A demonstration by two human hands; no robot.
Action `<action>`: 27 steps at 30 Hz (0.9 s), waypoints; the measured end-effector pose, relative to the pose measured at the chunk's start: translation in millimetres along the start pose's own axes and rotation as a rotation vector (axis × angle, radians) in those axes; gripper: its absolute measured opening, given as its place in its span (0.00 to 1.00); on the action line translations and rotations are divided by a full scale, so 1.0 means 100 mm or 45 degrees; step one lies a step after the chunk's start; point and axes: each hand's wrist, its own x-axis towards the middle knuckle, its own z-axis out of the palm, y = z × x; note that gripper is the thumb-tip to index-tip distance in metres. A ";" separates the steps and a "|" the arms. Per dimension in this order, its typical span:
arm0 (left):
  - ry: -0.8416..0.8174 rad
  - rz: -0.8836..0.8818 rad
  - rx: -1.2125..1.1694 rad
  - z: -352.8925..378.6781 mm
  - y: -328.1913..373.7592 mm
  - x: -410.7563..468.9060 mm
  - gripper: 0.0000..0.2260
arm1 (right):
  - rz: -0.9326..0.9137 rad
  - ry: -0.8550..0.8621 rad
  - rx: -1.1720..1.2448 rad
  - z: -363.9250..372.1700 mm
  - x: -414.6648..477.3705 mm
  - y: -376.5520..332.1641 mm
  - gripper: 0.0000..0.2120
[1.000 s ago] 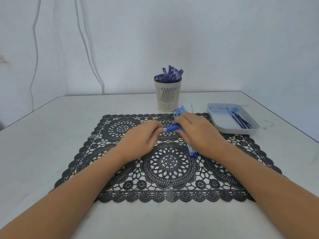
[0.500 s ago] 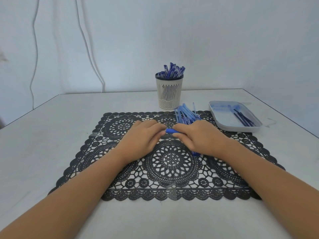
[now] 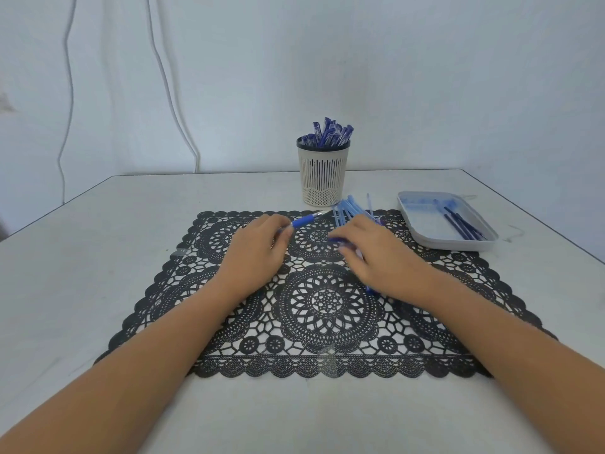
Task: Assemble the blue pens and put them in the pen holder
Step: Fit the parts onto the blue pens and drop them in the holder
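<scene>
Our left hand (image 3: pixel 258 247) grips an uncapped blue pen (image 3: pixel 302 221) — what the right hand (image 3: pixel 376 257) holds, we cannot tell. Next, probably: cap it, then pen holder (image 3: pixel 322 178).

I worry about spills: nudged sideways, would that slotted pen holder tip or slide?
The pen holder probably slides rather than tips: it stands flat on the smooth table. Its slotted wall looks like light plastic. The pens sticking above its rim may make it top-heavy.

blue pen (image 3: pixel 303 221) slanted toward full pen holder (image 3: pixel 322 178); cap (image 3: pixel 337 239) apart
</scene>
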 end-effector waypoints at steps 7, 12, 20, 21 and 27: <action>-0.021 0.006 -0.048 -0.01 0.02 -0.02 0.09 | -0.080 -0.062 -0.144 0.10 0.00 -0.02 0.10; -0.038 0.062 -0.060 0.00 0.02 -0.03 0.09 | 0.179 0.223 0.054 0.03 0.02 -0.02 0.14; -0.041 0.366 0.025 -0.01 0.09 -0.05 0.16 | 0.399 0.119 0.410 -0.04 0.06 -0.04 0.18; -0.038 0.382 0.017 -0.02 0.09 -0.05 0.16 | 0.397 0.103 0.434 -0.05 0.06 -0.04 0.16; -0.082 0.308 -0.066 -0.02 0.08 -0.06 0.20 | 0.329 0.142 0.519 -0.10 0.05 -0.06 0.10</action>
